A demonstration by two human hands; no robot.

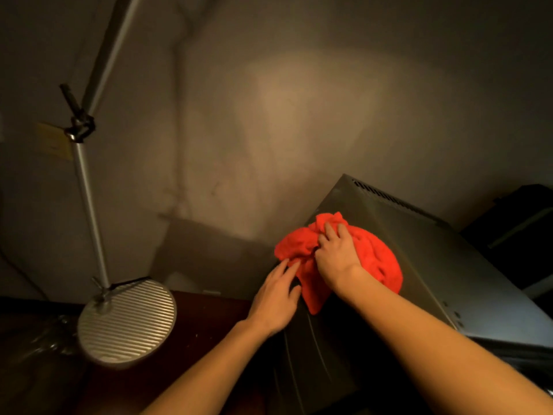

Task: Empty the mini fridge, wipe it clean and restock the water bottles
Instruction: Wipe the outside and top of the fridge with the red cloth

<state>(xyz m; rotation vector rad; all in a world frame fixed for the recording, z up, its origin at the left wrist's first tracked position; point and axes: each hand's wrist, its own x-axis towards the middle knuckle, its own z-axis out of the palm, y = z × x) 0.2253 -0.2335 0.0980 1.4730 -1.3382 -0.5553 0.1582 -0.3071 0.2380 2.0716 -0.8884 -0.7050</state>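
Scene: a dim corner, a person leaning over a mini fridge (434, 265) that stands against a bare wall (269, 100), seen from above.
Mini fridge: a grey metal box; only its top and part of its left side show, with a row of vent slots (395, 202) along the back edge of the top. Its door and inside are out of sight, so what it holds cannot be told.
Cloth: a bright red cloth (377, 256), bunched and crumpled, lies on the fridge's top near the left edge, one end hanging down over the side.
Right hand: the right hand (336, 253) lies on the cloth, palm down, fingers curled into the folds and gripping the bunched fabric.
Left hand: the left hand (276, 298) lies flat against the fridge's left edge just beside the cloth, fingers held loosely together and stretched out, the tips touching the hanging end of the cloth; it grips nothing.
Lamp: a silver floor lamp stands at left, its round ribbed base (127, 322) on a dark wooden surface (209, 324), its pole (89, 205) rising to a jointed clamp (79, 128).
Water bottles: something clear and glinting lies at the far left beside the lamp base, too dark and blurred to tell.
Right background: dark shapes behind the fridge, not readable.
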